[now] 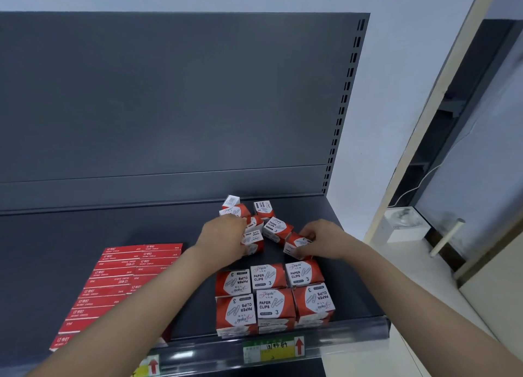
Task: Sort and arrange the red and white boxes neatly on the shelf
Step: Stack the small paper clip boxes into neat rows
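Seen from above, a person's two bare forearms reach forward over a dark grey shelf (85,235). The right hand (322,239) is turned inward at the wrist, its fingers and thumb curled round a tilted box (295,245), red and white, at the right of the shelf's middle. The left hand (223,235) lies palm down, its back to the camera and its fingertips buried among the loose boxes (271,223) jumbled toward the far side. Whether it grasps one cannot be told. Nearer, at the front right, stands a block of six boxes (271,294) marked PAPER CLIPS, set edge to edge. To the left, flat red boxes (119,280) lie in two neat columns, partly under the left forearm. A price label (273,349) sits on the shelf's front edge.
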The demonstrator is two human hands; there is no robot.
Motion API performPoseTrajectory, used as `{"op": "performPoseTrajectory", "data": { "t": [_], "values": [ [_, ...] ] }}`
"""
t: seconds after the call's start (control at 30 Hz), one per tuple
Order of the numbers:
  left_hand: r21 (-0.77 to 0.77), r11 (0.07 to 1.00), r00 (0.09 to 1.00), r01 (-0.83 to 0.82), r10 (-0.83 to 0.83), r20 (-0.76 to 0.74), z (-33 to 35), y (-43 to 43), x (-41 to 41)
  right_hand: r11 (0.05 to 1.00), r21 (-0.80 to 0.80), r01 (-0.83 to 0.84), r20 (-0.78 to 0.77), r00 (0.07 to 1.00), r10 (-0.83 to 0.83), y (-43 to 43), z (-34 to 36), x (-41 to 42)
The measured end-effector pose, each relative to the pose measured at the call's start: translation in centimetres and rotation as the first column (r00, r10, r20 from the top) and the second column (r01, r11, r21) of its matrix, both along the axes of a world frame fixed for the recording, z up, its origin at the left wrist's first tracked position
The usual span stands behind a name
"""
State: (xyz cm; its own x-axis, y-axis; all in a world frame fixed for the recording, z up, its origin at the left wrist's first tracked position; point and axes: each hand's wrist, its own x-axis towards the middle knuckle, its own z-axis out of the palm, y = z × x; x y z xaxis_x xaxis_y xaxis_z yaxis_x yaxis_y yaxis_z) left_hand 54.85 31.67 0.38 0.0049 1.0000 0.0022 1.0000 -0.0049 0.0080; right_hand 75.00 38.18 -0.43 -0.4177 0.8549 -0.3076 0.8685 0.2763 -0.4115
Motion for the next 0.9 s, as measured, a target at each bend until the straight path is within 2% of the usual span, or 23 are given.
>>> {"op": "performPoseTrajectory", "data": {
  "t": [0.17, 0.4, 0.6, 0.67, 0.73, 0.8, 0.87, 0.9],
  "values": [
    [-0.003, 1.0, 0.999, -0.026, 0.026, -0.041, -0.3, -0.2, 0.4, 0.999, -0.035, -0.024, -0.027, 0.999, 0.024, -0.4, 0.5, -0.9],
    [-0.032, 0.996, 0.991, -0.079, 0.082, 0.106, -0.3, -0.4, 0.5, 0.998, -0.055, -0.01, -0.021, 1.0, 0.009, -0.7, 0.5, -1.3],
    [-0.277, 0.949, 0.955, -0.151, 0.213, 0.206, 0.1, -1.0, -2.1, 0.997, -0.064, -0.05, -0.015, 0.999, 0.049, -0.9, 0.8, -2.0],
    [-0.313, 0.937, 0.961, -0.153, 0.215, 0.175, 0.2, -1.4, -2.7, 0.994, -0.053, -0.096, -0.004, 0.995, 0.096, -1.0, 1.0, -2.6],
    [-0.161, 0.978, 0.988, -0.131, 0.142, 0.057, 0.2, -1.5, -3.2, 0.99, -0.04, -0.137, -0.003, 0.991, 0.137, -1.1, 1.2, -3.2],
    [-0.044, 0.998, 0.997, 0.038, -0.035, 0.065, 0.2, -1.5, -3.9, 0.984, -0.02, -0.177, -0.028, 0.984, 0.176, -1.2, 1.3, -3.7],
    [-0.105, 0.964, 0.965, 0.246, -0.233, 0.123, 0.0, -1.4, -4.5, 0.976, 0.012, -0.219, -0.039, 0.975, 0.219, -1.3, 1.4, -4.2],
    [-0.163, 0.938, 0.951, 0.305, -0.291, 0.102, 0.1, -1.4, -4.5, 0.97, 0.03, -0.241, -0.035, 0.97, 0.242, -1.4, 1.5, -4.4]
  ]
}}
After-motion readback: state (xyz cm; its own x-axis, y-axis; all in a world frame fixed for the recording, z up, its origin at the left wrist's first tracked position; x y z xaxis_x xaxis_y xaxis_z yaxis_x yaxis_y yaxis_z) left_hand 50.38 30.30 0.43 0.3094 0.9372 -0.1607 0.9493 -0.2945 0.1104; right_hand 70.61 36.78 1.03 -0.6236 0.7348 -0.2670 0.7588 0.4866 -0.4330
